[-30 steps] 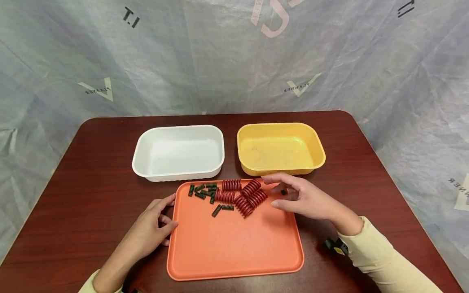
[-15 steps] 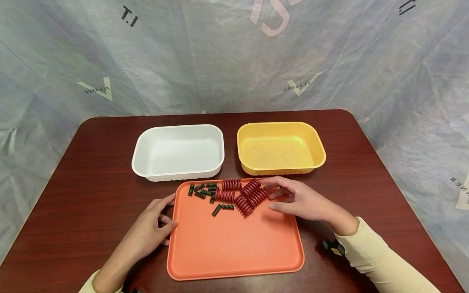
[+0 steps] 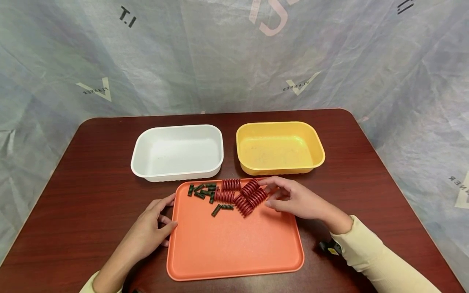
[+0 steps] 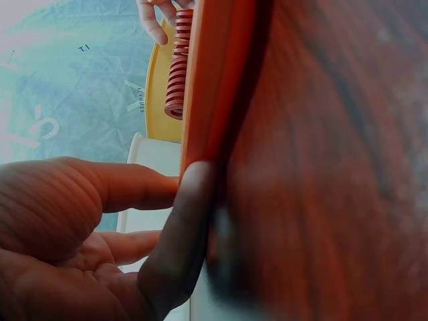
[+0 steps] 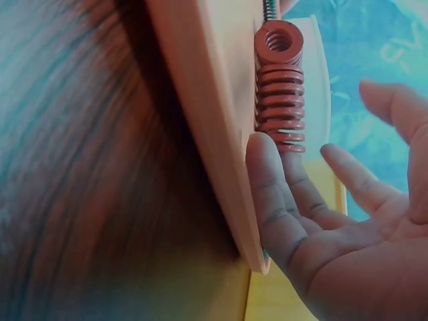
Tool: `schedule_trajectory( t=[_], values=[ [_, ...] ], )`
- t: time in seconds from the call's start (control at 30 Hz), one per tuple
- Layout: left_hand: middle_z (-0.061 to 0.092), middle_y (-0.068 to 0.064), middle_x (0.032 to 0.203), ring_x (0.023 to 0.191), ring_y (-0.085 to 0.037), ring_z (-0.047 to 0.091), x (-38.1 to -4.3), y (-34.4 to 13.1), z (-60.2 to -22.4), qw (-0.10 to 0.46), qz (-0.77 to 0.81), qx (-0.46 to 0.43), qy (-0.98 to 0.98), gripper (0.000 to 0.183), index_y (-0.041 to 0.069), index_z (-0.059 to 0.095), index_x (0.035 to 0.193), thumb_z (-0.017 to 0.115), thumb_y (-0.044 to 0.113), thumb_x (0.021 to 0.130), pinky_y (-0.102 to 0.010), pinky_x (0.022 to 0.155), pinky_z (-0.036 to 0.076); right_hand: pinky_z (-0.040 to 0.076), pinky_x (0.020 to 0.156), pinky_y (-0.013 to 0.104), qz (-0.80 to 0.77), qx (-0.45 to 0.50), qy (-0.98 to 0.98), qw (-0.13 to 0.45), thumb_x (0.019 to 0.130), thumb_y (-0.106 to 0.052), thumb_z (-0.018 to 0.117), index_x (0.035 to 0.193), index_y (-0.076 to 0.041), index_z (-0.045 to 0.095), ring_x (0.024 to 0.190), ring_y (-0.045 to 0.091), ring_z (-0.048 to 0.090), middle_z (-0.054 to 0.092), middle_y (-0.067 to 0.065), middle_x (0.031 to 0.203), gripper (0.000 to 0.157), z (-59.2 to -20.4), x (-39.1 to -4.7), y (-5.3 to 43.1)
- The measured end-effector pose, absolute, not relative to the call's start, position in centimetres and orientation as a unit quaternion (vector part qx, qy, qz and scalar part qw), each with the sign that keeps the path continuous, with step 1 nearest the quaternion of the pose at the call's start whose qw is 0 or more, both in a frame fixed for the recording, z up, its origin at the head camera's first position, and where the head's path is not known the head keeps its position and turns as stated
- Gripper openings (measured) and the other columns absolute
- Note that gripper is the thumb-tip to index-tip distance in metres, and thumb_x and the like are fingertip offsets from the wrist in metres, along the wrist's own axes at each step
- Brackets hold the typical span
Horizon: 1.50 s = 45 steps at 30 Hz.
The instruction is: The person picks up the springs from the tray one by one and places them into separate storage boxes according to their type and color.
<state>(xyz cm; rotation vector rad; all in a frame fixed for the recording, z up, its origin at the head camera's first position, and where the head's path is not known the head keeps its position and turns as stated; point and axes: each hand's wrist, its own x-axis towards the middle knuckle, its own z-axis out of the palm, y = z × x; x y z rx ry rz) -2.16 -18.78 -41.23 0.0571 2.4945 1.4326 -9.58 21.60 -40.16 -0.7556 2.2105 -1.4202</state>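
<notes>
An orange tray (image 3: 234, 244) bears several large red coil springs (image 3: 224, 196) and several small dark green springs (image 3: 199, 195) near its far edge. My left hand (image 3: 148, 228) rests at the tray's left side, thumb and index fingertips against the rim (image 4: 200, 100). At the upper right of the tray, my right hand (image 3: 298, 199) reaches over the rim towards the red springs, fingers spread and thumb apart. In the right wrist view, its fingertips (image 5: 264, 150) are right at the end of a red spring (image 5: 281, 100), with nothing pinched.
Behind the tray stand a white bin (image 3: 177, 154) on the left and a yellow bin (image 3: 280, 148) on the right. All sit on a dark red-brown table (image 3: 73, 203). Grey sheeting (image 3: 227, 57) hangs behind it.
My right hand has moved left and closer to the red springs, and its thumb and fingers have come nearer together. The left hand and the springs stay put.
</notes>
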Motion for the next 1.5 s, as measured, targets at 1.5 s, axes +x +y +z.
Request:
schedule_trajectory(
  t=[1.5],
  values=[
    [0.046, -0.015, 0.141, 0.087, -0.020, 0.065, -2.0, -18.6, -40.9, 0.135, 0.485, 0.009, 0.864, 0.070, 0.006, 0.042, 0.155, 0.071, -0.006, 0.092, -0.032, 0.048, 0.060, 0.065, 0.067, 0.044, -0.586, -0.165, 0.756, 0.241, 0.094, 0.000, 0.073, 0.115, 0.005, 0.070, 0.081, 0.036, 0.072, 0.072, 0.024, 0.098, 0.022, -40.4, -9.4, 20.4]
  ],
)
